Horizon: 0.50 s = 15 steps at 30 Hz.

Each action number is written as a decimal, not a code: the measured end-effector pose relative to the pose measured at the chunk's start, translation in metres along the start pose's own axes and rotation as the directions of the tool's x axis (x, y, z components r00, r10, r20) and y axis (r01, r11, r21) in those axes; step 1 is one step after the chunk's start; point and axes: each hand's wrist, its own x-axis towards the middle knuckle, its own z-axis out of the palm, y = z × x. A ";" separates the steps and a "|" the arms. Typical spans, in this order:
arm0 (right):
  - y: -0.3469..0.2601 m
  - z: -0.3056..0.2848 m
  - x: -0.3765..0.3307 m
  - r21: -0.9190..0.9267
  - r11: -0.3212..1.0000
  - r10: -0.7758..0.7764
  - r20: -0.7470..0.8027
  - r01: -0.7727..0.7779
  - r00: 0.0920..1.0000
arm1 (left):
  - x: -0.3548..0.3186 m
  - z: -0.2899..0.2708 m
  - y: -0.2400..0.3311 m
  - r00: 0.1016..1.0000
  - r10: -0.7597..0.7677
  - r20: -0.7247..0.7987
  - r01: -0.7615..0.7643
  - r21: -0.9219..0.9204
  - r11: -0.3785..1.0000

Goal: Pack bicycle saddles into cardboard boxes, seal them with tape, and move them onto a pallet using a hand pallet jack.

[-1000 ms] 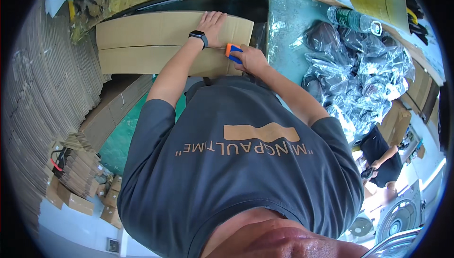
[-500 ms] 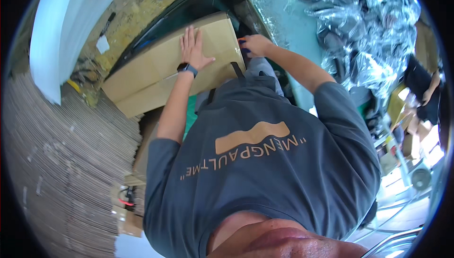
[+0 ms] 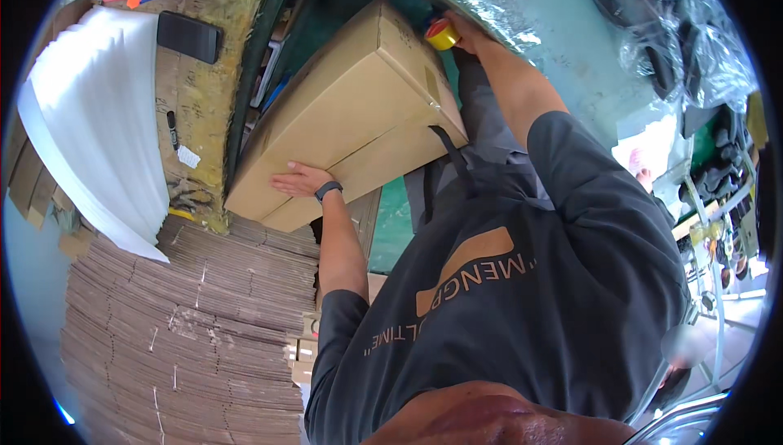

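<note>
Left hand [image 3: 295,180]: spread flat against the cardboard box [image 3: 342,110]'s near end.
Right hand [image 3: 465,29]: at the box's far corner, fingers closed around a tape dispenser [image 3: 442,35].

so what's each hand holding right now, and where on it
The right hand grips a yellow and red tape dispenser at the box's far end. The left hand lies flat on the cardboard box, gripping nothing.

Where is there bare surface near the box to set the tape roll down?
The teal tabletop right of the cardboard box, between the right hand holding the tape roll and the bagged dark goods, looks bare. Crowded: that bag pile, and the yellowed bench left of the box, with a phone and marker.
</note>
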 end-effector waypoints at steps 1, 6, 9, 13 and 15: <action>0.006 0.016 -0.004 0.010 0.993 0.120 0.086 -0.121 0.989 | 0.005 -0.005 -0.013 1.000 -0.014 -0.024 0.015 0.034 0.999; -0.007 0.016 -0.050 0.044 0.970 0.237 0.081 -0.241 0.968 | 0.007 0.006 -0.008 1.000 0.009 -0.027 -0.009 0.009 1.000; -0.023 0.043 -0.177 -0.062 0.951 0.308 0.175 -0.302 0.935 | 0.007 -0.008 -0.037 0.998 -0.040 -0.052 0.042 0.032 0.999; -0.065 0.067 -0.341 -0.168 0.901 0.430 0.238 -0.399 0.871 | 0.011 -0.009 -0.032 0.997 -0.069 -0.044 0.068 -0.020 0.997; -0.049 0.067 -0.359 -0.147 0.908 0.416 0.193 -0.393 0.889 | 0.015 -0.012 -0.040 0.998 -0.057 -0.028 0.057 0.001 0.998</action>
